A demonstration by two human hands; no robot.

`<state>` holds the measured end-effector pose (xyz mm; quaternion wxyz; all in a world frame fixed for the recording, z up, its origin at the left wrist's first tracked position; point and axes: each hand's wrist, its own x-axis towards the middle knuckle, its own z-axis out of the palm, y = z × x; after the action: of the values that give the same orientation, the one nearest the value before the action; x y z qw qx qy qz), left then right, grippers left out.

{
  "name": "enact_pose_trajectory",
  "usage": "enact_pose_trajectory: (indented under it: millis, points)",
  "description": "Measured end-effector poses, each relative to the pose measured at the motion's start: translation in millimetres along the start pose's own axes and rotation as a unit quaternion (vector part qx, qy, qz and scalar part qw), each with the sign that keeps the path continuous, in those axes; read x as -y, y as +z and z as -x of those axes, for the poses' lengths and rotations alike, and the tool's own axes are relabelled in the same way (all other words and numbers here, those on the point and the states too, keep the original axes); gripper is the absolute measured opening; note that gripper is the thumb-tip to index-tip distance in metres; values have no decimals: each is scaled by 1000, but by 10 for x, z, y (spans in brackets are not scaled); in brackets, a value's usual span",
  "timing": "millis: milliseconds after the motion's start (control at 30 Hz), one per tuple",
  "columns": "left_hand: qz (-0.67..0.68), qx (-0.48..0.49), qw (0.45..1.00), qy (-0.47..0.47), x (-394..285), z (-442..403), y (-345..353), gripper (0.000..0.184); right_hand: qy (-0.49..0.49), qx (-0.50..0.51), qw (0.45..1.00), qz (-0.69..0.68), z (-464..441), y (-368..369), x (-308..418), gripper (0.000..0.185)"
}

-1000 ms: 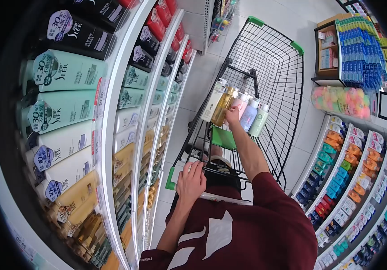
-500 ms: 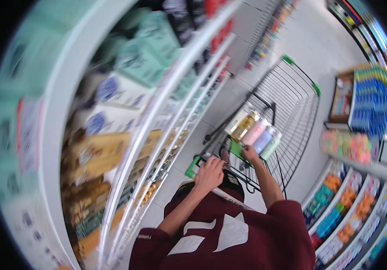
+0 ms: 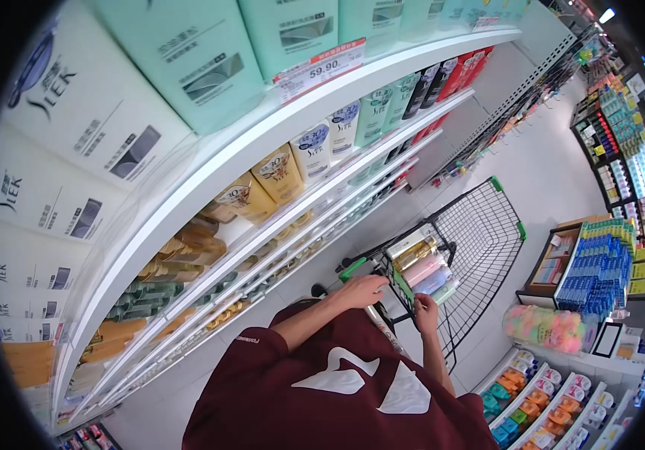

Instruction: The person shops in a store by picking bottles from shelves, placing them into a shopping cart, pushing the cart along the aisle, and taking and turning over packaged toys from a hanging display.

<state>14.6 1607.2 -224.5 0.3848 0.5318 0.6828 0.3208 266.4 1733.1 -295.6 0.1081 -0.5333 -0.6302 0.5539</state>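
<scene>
My left hand [image 3: 365,291] is over the near end of the black wire shopping cart [image 3: 480,206], beside its green handle end, with loosely spread fingers and nothing visible in them. At the cart's near edge, close to the bottles, my right hand [image 3: 426,312] is closed; what it holds, if anything, is hidden. In the cart's near part lie a white bottle [image 3: 405,244], a gold bottle [image 3: 417,254], a pink bottle [image 3: 423,271], a lavender bottle [image 3: 433,283] and a pale green bottle [image 3: 447,291], side by side.
Long shelves [image 3: 300,124] of pump bottles and tubes run along the left, close to the cart. On the right are a stand of blue packets [image 3: 600,259], a bag of colourful puffs [image 3: 543,328] and shelves of small bottles [image 3: 555,401].
My right hand has left the gold bottle and drawn back to the cart's near edge. The view has turned and shifted, with the left shelves now larger and the cart lower.
</scene>
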Motion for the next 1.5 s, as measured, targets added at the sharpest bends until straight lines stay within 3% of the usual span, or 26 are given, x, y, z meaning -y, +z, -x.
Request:
enact_pose_trajectory:
  millis: [100,200,267,333,400,533,700,767,933,1233,1500]
  points:
    - [-8,65,997,-51,-30,283,-235,30,-87,-39,995,-23,43,99,192,18]
    - [-67,56,996,5,-2,622,-284,30,-108,-5,994,-31,9,349,565,21]
    - [-119,10,986,113,104,764,-232,30,-139,48,989,-5,-49,540,970,26]
    - [-127,26,987,91,-97,905,-403,35,-181,89,979,-14,-155,778,1378,29]
    - [-105,36,994,-7,-159,994,-487,37,-211,136,968,-1,-311,966,1847,36]
    - [-100,-32,994,-28,-219,1266,-674,42,-260,171,943,-122,-422,1285,3025,45]
    - [-85,-130,984,-82,-221,1668,-731,41,-363,52,923,-114,-312,1623,4190,50]
    - [-79,-152,982,-83,-241,1795,-718,40,-427,-45,903,-28,-235,1725,4462,56]
    - [-57,-193,976,-89,-372,1966,-767,37,-426,-78,901,23,-187,1943,4634,59]
    - [-60,-214,973,-67,-426,1965,-849,35,-426,-148,890,66,-156,2064,4590,48]
    - [-52,-206,975,-60,-429,1924,-858,34,-405,-143,901,-64,-162,2001,4465,45]
